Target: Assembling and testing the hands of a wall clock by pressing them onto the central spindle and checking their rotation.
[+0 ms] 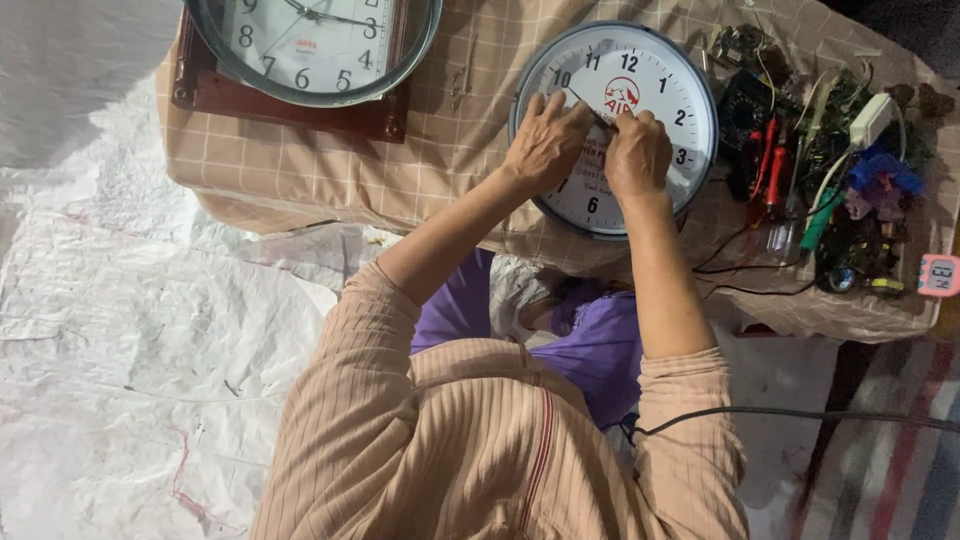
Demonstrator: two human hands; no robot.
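Observation:
A round wall clock (655, 75) with a white face and dark grey rim lies face up on a low table covered with a checked beige cloth (450, 150). Both my hands rest on its face near the centre. My left hand (545, 140) lies over the left part of the face, fingers bent, touching a thin black clock hand that points up-left. My right hand (637, 150) pinches at the centre hub, beside my left fingertips. Whether my right fingers hold a small part is hidden.
A second round clock (310, 40) sits on a dark wooden base at the table's back left. A heap of tools, wires, red-handled pliers (770, 175) and circuit boards fills the table's right end, with a small pink digital timer (938, 275). White plastic sheeting (130, 350) covers the floor at left.

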